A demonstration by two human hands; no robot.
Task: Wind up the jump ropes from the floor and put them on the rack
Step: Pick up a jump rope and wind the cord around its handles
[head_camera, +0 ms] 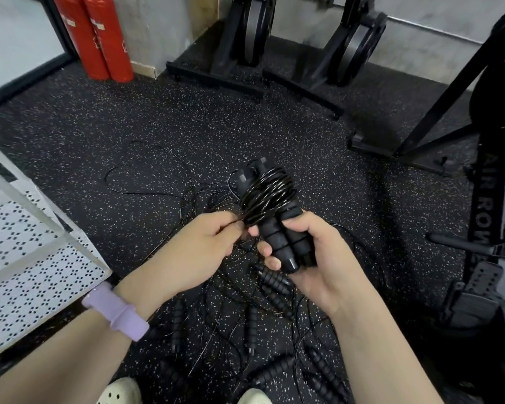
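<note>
1. My right hand point(309, 258) is wrapped around the two black handles point(283, 243) of a jump rope, held side by side and tilted up and away from me.
2. My left hand point(204, 246) pinches the thin black cord point(267, 193) between thumb and fingertips, right where its coils wind around the upper part of the handles.
3. Beneath my hands, more jump ropes point(263, 330) lie tangled on the speckled black floor point(129, 118), ribbed handles and loose cords crossing each other.
4. A lilac wristband point(115, 312) sits on my left wrist.
5. The white perforated rack point(27, 258) stands to my left, near the pile.
6. Two red cylinders point(95, 39) stand by the far wall.
</note>
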